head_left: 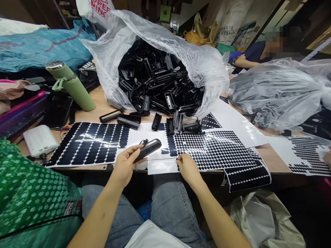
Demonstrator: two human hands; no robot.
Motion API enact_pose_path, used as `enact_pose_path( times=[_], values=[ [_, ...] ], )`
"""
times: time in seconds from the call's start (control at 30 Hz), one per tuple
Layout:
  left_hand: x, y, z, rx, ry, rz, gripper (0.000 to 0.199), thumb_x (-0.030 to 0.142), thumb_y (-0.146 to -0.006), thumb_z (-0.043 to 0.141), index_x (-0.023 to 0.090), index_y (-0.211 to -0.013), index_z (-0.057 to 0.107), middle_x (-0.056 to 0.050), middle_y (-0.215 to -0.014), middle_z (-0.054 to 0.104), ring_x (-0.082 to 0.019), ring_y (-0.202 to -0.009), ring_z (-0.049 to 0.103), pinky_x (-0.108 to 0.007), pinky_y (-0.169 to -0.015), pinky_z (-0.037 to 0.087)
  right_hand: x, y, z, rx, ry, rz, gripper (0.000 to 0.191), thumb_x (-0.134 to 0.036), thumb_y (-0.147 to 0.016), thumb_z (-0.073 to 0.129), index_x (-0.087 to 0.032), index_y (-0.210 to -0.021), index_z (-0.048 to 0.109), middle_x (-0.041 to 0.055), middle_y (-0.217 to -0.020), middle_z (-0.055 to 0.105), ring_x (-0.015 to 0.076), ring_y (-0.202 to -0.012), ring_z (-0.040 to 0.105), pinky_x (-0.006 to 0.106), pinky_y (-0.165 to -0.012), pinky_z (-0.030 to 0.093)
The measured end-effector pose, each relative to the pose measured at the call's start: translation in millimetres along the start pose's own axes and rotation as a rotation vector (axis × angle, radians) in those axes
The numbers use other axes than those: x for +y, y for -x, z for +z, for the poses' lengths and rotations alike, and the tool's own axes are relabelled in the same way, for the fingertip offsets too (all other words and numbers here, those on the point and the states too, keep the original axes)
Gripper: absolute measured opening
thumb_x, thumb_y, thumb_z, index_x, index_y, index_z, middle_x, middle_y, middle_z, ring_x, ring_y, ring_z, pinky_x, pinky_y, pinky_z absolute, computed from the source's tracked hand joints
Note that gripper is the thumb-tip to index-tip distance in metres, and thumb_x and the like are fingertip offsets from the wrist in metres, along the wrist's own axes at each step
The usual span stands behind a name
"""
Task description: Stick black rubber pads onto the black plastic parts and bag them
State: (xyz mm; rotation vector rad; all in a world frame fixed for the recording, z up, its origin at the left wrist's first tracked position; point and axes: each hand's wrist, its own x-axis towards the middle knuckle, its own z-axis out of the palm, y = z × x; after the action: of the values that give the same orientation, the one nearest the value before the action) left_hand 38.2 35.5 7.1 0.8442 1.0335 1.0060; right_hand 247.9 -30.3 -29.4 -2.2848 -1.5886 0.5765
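My left hand (126, 164) is closed around a long black plastic housing (148, 150), tilted up to the right above the sticker sheets. Low over the left edge of a white sheet of round black stickers (214, 148), my right hand (188, 166) has its thumb and fingers pinched together; what is between them is too small to make out. To the left lies a sheet of oblong black stickers (89, 144). Just beyond the sheets, several loose black housings (129, 121) lie in front of a big clear plastic bag (209, 69) full of similar black parts (160, 79).
A green bottle (74, 88) leans at the left, near a white power bank (40, 140). A green bubble-wrap bag (33, 193) stands at my left. Another filled clear bag (274, 93) is at the right, with a person (248, 57) behind it. More sticker sheets (248, 175) overhang the table edge.
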Motion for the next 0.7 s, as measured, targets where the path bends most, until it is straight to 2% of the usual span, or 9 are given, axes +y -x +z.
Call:
enact_pose_path(
  times=[0.13, 0.3, 0.4, 0.5, 0.6, 0.7],
  values=[
    [2, 8, 6.1, -0.040, 0.066, -0.170, 0.020, 0.024, -0.072, 0.061, 0.014, -0.089, 0.064, -0.007, -0.091, 0.062, -0.018, -0.082, 0.059, -0.037, -0.071, 0.055, 4, -3, 7, 0.063, 0.002, 0.003, 0.010, -0.019, -0.080, 0.044, -0.018, -0.079, 0.053, 0.0083, -0.085, 0.055, 0.0200, -0.080, 0.054, 0.030, -0.072, 0.039],
    [4, 11, 6.2, -0.026, 0.094, -0.226, 0.019, 0.018, -0.075, 0.054, 0.013, -0.090, 0.064, -0.008, -0.089, 0.062, -0.018, -0.079, 0.060, -0.039, -0.069, 0.055, 2, -2, 4, 0.125, -0.088, -0.014, 0.010, -0.018, -0.078, 0.044, -0.019, -0.070, 0.050, 0.0080, -0.077, 0.052, 0.0220, -0.076, 0.051, 0.034, -0.070, 0.038],
    [2, 13, 7.9, -0.029, 0.082, -0.244, 0.019, 0.017, -0.075, 0.054, 0.013, -0.091, 0.064, -0.008, -0.088, 0.062, -0.017, -0.077, 0.060, -0.038, -0.069, 0.055, -16, 5, -11, 0.150, -0.335, -0.057, 0.013, -0.024, -0.081, 0.043, -0.020, -0.069, 0.048, 0.0052, -0.078, 0.051, 0.0188, -0.073, 0.050, 0.032, -0.068, 0.039],
    [0, 16, 12.4, -0.046, 0.079, -0.268, 0.018, 0.017, -0.075, 0.053, 0.013, -0.090, 0.063, -0.008, -0.089, 0.062, -0.017, -0.077, 0.060, -0.038, -0.068, 0.055, -43, 15, -22, 0.107, -0.562, -0.190, 0.012, -0.026, -0.082, 0.042, -0.021, -0.072, 0.047, 0.0041, -0.087, 0.050, 0.0163, -0.079, 0.050, 0.029, -0.071, 0.040],
    [-2, 18, 16.5, -0.076, 0.090, -0.280, 0.018, 0.017, -0.076, 0.053, 0.013, -0.090, 0.063, -0.009, -0.092, 0.062, -0.018, -0.079, 0.060, -0.037, -0.068, 0.055, -64, 21, -22, 0.019, -0.645, -0.249, 0.013, -0.023, -0.082, 0.042, -0.020, -0.071, 0.046, 0.0038, -0.092, 0.048, 0.0152, -0.083, 0.049, 0.029, -0.074, 0.040],
    [-3, 20, 18.1, -0.092, 0.091, -0.276, 0.018, 0.019, -0.076, 0.054, 0.013, -0.091, 0.063, -0.009, -0.093, 0.062, -0.018, -0.079, 0.059, -0.037, -0.068, 0.054, -70, 21, -15, 0.015, -0.650, -0.218, 0.013, -0.022, -0.082, 0.041, -0.020, -0.070, 0.047, 0.0045, -0.095, 0.047, 0.0155, -0.085, 0.049, 0.030, -0.077, 0.040]
  ],
)
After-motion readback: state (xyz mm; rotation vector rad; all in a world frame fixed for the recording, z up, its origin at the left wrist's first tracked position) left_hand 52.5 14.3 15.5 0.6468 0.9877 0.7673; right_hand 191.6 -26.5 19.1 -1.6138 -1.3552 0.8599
